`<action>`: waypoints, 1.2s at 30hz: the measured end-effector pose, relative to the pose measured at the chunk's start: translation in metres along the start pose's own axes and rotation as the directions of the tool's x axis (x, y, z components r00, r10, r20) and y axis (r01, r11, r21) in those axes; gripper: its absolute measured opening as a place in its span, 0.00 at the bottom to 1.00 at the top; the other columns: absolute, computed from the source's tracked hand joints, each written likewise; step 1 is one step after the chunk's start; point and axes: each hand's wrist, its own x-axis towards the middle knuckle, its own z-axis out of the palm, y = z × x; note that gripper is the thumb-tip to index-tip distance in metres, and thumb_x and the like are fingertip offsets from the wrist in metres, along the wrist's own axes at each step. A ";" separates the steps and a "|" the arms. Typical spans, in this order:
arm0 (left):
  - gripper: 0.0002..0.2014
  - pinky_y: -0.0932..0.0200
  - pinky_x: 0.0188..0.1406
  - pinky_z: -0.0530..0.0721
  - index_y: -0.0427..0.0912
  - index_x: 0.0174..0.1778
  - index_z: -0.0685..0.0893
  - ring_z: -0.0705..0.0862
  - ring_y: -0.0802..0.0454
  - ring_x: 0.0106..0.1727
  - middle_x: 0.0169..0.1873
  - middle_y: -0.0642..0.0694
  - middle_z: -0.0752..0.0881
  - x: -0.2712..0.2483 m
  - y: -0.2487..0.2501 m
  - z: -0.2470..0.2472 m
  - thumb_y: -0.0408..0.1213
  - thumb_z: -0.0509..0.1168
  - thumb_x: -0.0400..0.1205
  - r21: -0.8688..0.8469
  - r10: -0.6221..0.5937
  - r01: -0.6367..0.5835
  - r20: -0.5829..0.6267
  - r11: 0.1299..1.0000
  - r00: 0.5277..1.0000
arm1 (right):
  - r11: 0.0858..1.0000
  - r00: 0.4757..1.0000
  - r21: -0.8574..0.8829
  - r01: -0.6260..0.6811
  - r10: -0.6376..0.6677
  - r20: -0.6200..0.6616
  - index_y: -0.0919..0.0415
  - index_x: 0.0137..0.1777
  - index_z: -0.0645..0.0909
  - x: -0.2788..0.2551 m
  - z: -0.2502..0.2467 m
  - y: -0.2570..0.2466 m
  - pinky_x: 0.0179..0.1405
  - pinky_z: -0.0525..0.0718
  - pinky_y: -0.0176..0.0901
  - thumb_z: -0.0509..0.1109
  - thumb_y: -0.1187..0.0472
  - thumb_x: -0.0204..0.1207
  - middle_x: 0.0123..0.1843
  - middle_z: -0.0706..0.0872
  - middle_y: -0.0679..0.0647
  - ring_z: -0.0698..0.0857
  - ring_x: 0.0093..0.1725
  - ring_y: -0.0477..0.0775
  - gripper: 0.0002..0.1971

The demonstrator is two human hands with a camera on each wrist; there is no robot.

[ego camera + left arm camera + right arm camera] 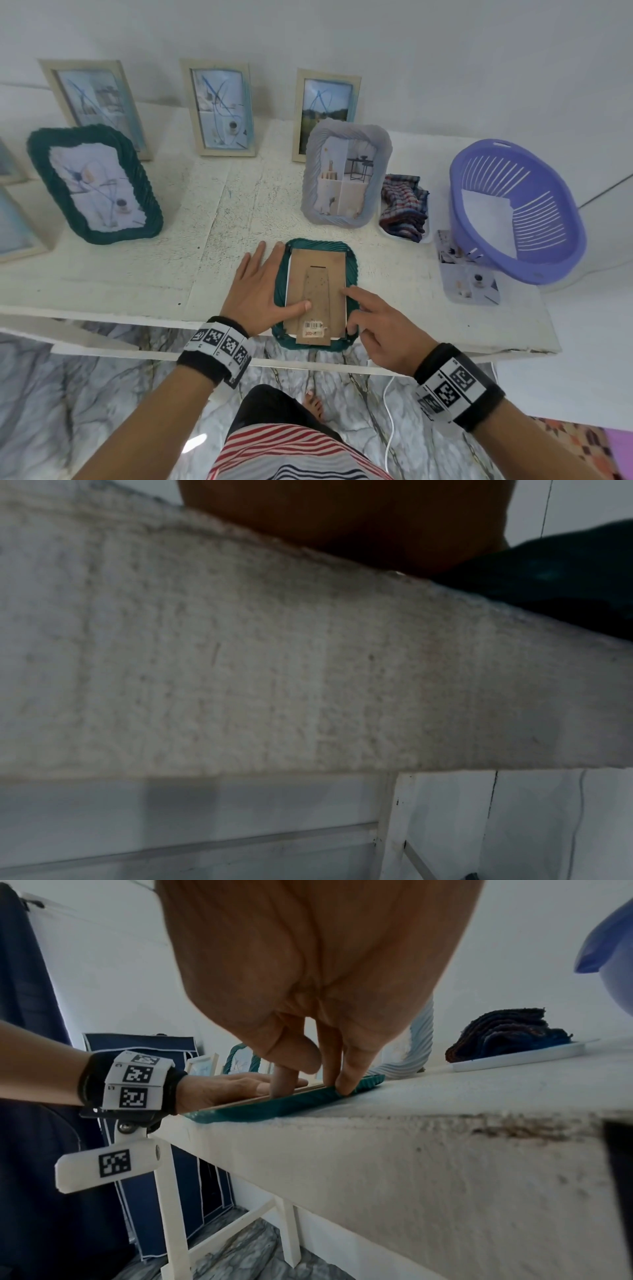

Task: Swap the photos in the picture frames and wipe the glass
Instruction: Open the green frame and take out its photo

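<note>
Teal frame (317, 298), lying face down at the near edge of the white surface (171, 274) in the lower centre of the head view, its brown backing board (317, 291) uppermost with a barcode sticker near the bottom edge. Left hand (258, 291) lies flat along the left side of the frame, fingers straight and spread, thumb pressed onto the backing board. Right hand (380, 320) is at the right edge of the frame, index finger extended onto the board, the remaining fingers bent down with their tips on the teal rim; it grips nothing. Behind, in the upper part of the head view: a second teal frame (94, 185) at left, three pale wooden frames (222, 108) standing against the wall, and a grey-blue frame (346, 178) right of centre. To the right lie a folded checked cloth (404, 209) on a white tray, a loose photo (469, 277), and a purple basket (517, 212) that rests partly on the photo. Right wrist view adds the side profile: the frame (281, 1104) lies flat on the surface, the right fingertips (344, 1087) press down on its near rim, and the left hand (232, 1089) rests flat on top. Left wrist view shows only the front face of the surface (274, 669), the underside of the hand (342, 520), and a dark blurred corner of the frame (555, 574) at upper right.
</note>
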 end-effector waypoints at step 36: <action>0.40 0.54 0.83 0.30 0.54 0.87 0.48 0.34 0.53 0.86 0.86 0.53 0.42 -0.033 -0.038 -0.002 0.64 0.51 0.80 0.028 0.280 -0.282 0.073 0.959 0.957 | 0.834 0.886 -0.342 -0.434 0.327 -0.328 0.63 0.44 0.80 0.043 0.029 -0.070 0.35 0.82 0.47 0.59 0.26 0.66 0.43 0.80 0.57 0.78 0.40 0.58 0.36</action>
